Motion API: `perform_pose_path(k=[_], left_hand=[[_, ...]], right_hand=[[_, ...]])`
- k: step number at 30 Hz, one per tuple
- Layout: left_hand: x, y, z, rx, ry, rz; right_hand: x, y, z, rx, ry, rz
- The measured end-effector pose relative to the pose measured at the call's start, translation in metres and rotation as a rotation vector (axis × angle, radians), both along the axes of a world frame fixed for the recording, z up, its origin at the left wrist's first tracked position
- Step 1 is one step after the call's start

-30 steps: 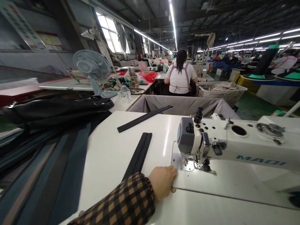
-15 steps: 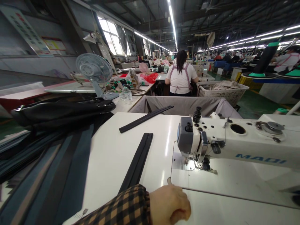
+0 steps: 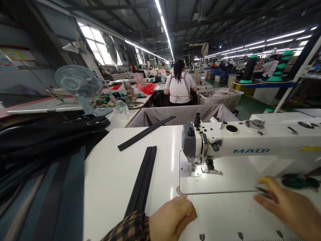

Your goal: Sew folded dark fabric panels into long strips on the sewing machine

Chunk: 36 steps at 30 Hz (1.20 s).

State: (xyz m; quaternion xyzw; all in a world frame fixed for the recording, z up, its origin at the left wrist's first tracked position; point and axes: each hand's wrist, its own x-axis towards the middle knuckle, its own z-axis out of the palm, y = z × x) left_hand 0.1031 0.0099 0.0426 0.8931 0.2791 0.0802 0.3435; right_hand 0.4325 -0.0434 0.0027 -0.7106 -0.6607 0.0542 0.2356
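My left hand [image 3: 173, 217], below a checked sleeve, is over the white table in front of the sewing machine [image 3: 240, 137]. Its fingers are curled and pressed together; whatever they might hold is hidden. At the right, my right hand [image 3: 283, 204] holds a small dark tool [image 3: 264, 191] between thumb and fingers, slightly blurred. Beside my left forearm lies a dark folded strip [image 3: 142, 180] on the table. A second dark strip [image 3: 145, 134] lies slantwise beyond it, reaching the far edge. The machine's needle area is lit.
Dark fabric pieces [image 3: 55, 194] and a black bag-like item [image 3: 55, 134] lie at the left. A fan [image 3: 77, 82] stands behind them. Ahead, a person [image 3: 179, 83] sits facing away, beside a white basket [image 3: 220, 97]. Thread cones [image 3: 250, 68] stand at the right.
The view has turned right. My right hand has come into view with the small dark tool. My left hand remains near the table front, fingers still curled.
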Motion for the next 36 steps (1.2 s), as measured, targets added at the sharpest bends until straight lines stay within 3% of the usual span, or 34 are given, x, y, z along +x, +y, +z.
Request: perform_pose_path(k=[4,6,9,14,17,22,24,26,30,36], left_hand=[[-0.006,-0.008,-0.002,0.016,-0.071,0.044],[-0.010,-0.012,-0.001,0.026,-0.109,0.067],[-0.014,-0.014,0.002,0.025,-0.107,0.080],[-0.017,-0.010,0.006,0.019,-0.091,0.066],[-0.017,-0.009,0.008,0.042,-0.095,0.058],[-0.023,0.002,0.022,0.075,-0.040,0.024],[-0.030,0.016,0.028,0.121,0.053,-0.027],[-0.036,0.034,0.029,0.242,0.233,0.043],[-0.032,0.064,0.018,0.485,0.474,0.415],[0.038,0.067,-0.022,0.453,0.431,0.425]], right_hand=[[-0.090,0.037,-0.009,-0.118,-0.060,0.204],[-0.122,0.055,-0.011,-0.109,-0.122,0.186],[-0.143,0.075,-0.013,-0.114,-0.148,0.137],[-0.147,0.089,-0.015,-0.135,-0.153,0.136],[-0.146,0.090,-0.013,-0.143,-0.115,0.204],[-0.141,0.082,-0.002,-0.219,0.046,0.564],[-0.138,0.075,0.000,-0.272,0.115,0.701],[-0.134,0.068,0.000,-0.320,0.163,0.780],[-0.122,0.051,0.002,-0.420,0.312,0.810],[-0.108,0.031,0.008,-0.400,0.427,0.681]])
